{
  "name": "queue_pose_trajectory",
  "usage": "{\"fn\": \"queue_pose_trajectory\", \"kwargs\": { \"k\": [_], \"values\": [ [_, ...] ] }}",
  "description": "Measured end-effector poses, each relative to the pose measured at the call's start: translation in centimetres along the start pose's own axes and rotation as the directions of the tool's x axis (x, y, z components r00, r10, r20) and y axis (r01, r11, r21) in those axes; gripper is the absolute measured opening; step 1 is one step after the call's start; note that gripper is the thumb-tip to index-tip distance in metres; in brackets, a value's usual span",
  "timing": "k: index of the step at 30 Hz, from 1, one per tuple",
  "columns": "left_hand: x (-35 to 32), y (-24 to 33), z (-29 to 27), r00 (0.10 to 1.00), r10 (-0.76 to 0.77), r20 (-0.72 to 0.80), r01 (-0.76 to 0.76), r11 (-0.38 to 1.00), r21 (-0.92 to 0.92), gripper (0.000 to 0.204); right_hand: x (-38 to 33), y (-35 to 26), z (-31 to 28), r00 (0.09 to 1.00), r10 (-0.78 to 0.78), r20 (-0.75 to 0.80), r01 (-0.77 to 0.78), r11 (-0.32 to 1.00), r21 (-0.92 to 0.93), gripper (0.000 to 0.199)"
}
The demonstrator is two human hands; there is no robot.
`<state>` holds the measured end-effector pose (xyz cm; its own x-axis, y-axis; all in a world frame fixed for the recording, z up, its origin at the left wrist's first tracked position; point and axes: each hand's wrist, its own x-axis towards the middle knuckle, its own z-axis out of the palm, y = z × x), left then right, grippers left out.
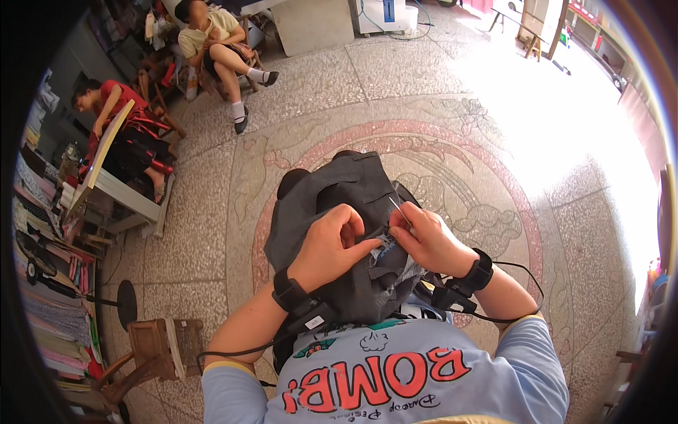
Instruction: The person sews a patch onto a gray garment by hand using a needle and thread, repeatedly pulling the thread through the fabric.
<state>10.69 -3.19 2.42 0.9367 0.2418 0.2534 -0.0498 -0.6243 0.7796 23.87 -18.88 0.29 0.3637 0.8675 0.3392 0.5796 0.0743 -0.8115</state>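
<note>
A dark grey cloth garment [339, 185] with seams and pocket-like flaps lies bunched across my lap. My right hand [427, 237] is closed in a pinch on a thin, pale needle [395, 204], its tip pointing up and left. Against the garment's edge rests my left hand [326, 244], fingers curled and thumb stretched toward the right hand. The thumb presses the cloth beside a frayed patch of light blue and white fabric [383, 247]. Whatever lies under the left fingers is hidden. Both wrists wear black straps with cables.
A wooden stool [152, 350] stands at the lower left, near stacked folded fabrics [53, 318]. Farther left, a person in red [116, 106] leans over a table [113, 152]. Another person [215, 42] sits on a chair at the back. Patterned stone floor [466, 184] surrounds me.
</note>
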Motion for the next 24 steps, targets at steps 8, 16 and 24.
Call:
{"fn": "queue_pose_trajectory", "kwargs": {
  "k": [8,16,24],
  "values": [
    [1.5,-0.3,0.8,0.998,0.002,-0.067,0.003,0.997,0.082,0.057,0.4,-1.3,0.3,0.991,0.085,-0.102,-0.069,0.986,0.154,0.012],
    [2.5,-5.5,-1.1,0.986,0.161,0.049,-0.168,0.967,0.189,0.071,1.1,-0.8,0.1,0.968,0.242,-0.067,-0.197,0.898,0.395,0.009],
    [4.3,-4.6,1.3,0.901,0.047,0.431,0.082,0.958,-0.275,0.025,2.1,-2.7,-1.6,0.986,0.168,0.004,-0.154,0.891,0.427,0.008]
  ]
}}
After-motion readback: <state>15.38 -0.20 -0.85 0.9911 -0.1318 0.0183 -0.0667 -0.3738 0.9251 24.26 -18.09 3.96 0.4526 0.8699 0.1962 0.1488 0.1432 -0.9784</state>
